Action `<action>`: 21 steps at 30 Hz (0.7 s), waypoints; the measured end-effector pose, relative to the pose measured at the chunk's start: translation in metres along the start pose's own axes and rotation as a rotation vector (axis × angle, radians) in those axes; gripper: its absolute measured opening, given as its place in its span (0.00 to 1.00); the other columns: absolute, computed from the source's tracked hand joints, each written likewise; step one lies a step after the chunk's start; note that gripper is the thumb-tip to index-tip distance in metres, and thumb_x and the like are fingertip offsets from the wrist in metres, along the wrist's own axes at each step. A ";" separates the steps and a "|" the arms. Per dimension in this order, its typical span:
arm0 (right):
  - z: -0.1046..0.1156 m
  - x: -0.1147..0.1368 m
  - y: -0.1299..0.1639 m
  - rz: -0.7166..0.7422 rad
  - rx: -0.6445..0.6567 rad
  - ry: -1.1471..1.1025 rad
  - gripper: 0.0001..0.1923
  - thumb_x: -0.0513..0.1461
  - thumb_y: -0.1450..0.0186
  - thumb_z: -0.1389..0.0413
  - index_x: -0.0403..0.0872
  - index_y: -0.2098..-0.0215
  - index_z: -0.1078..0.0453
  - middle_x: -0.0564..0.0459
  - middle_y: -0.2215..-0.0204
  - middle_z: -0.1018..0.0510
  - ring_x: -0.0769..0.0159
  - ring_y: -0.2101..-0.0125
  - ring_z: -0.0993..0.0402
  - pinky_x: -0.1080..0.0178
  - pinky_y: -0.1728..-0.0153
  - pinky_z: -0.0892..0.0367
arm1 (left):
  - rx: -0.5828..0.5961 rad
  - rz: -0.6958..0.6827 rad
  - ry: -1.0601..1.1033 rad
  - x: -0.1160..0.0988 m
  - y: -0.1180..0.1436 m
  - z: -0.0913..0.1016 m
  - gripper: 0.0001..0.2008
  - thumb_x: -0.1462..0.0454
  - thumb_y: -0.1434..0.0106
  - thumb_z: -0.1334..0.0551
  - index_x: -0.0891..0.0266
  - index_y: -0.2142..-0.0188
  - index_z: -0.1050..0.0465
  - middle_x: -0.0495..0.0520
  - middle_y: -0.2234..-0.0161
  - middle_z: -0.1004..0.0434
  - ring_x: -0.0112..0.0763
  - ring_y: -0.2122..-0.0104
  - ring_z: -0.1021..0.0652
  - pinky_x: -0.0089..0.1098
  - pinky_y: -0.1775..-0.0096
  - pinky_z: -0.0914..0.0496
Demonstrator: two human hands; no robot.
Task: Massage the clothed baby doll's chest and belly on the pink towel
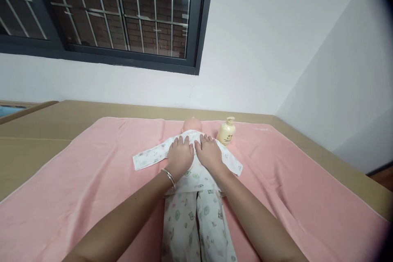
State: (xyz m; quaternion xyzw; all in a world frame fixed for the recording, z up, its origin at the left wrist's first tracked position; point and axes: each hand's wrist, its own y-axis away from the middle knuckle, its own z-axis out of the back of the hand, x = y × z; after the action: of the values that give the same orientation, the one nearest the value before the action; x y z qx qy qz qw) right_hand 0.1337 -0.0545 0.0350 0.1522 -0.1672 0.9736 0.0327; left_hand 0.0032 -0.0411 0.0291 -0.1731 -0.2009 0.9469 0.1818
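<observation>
A baby doll (193, 124) lies on its back on a pink towel (101, 180), dressed in a white printed top (150, 156) and matching trousers (196, 225). My left hand (179, 156), with a silver bangle on the wrist, rests flat on the doll's chest. My right hand (209, 153) lies flat beside it on the chest, fingers together and pointing toward the doll's head. Neither hand grips anything. Only the top of the doll's head shows above the hands.
A cream lotion bottle (226, 131) stands on the towel just right of the doll's head. The towel covers a tan table (37, 131) set against a white wall under a barred window (116, 12). The table's right edge runs close to a side wall.
</observation>
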 end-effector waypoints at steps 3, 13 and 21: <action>-0.001 -0.004 -0.003 0.040 0.048 -0.011 0.29 0.46 0.27 0.61 0.37 0.34 0.44 0.37 0.35 0.42 0.49 0.34 0.51 0.50 0.35 0.57 | 0.037 -0.005 -0.072 -0.009 0.006 0.012 0.23 0.62 0.31 0.54 0.69 0.42 0.34 0.71 0.50 0.26 0.52 0.49 0.26 0.48 0.50 0.34; 0.009 0.022 0.021 0.231 0.071 0.113 0.26 0.39 0.29 0.58 0.39 0.35 0.42 0.35 0.36 0.41 0.46 0.36 0.48 0.49 0.37 0.53 | 0.239 0.101 0.200 0.041 -0.030 -0.008 0.31 0.49 0.31 0.56 0.63 0.35 0.45 0.66 0.33 0.47 0.46 0.32 0.46 0.55 0.36 0.53; 0.010 -0.004 -0.001 0.184 0.099 -0.055 0.25 0.43 0.25 0.64 0.44 0.36 0.39 0.43 0.35 0.41 0.57 0.35 0.49 0.52 0.36 0.54 | 0.028 0.024 -0.025 -0.002 0.003 0.000 0.24 0.61 0.31 0.54 0.69 0.40 0.36 0.72 0.38 0.37 0.53 0.37 0.37 0.56 0.38 0.49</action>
State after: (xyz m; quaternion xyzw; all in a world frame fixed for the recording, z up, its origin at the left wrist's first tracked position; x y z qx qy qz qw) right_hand 0.1400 -0.0570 0.0427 0.1641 -0.1329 0.9750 -0.0692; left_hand 0.0044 -0.0448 0.0281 -0.1612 -0.1880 0.9538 0.1702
